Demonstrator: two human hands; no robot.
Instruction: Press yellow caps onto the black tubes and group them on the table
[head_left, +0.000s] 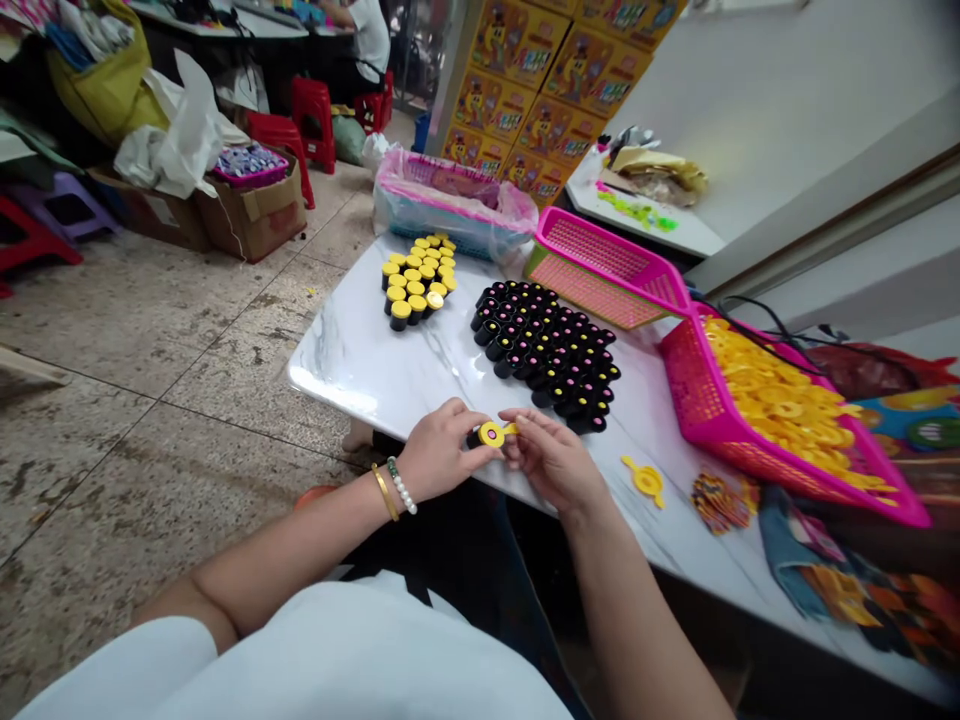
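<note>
Over the near edge of the white marble table [375, 370], my left hand [439, 452] grips a small black cylinder with a yellow cap [491, 434] on top. My right hand [547, 455] pinches the tab of that yellow cap from the right. One loose yellow cap [646, 479] lies on the table just right of my right hand. Beyond my hands stands a cluster of several uncapped black cylinders [551, 350]. Farther back left is a group of yellow-capped cylinders [418, 280].
A pink basket [694, 400] full of yellow caps sits at the right, an empty pink basket [607, 265] behind it, a bagged basket [450, 205] at the back. Colourful packets [847, 580] lie at the near right. Cardboard boxes, red stools and another person are beyond.
</note>
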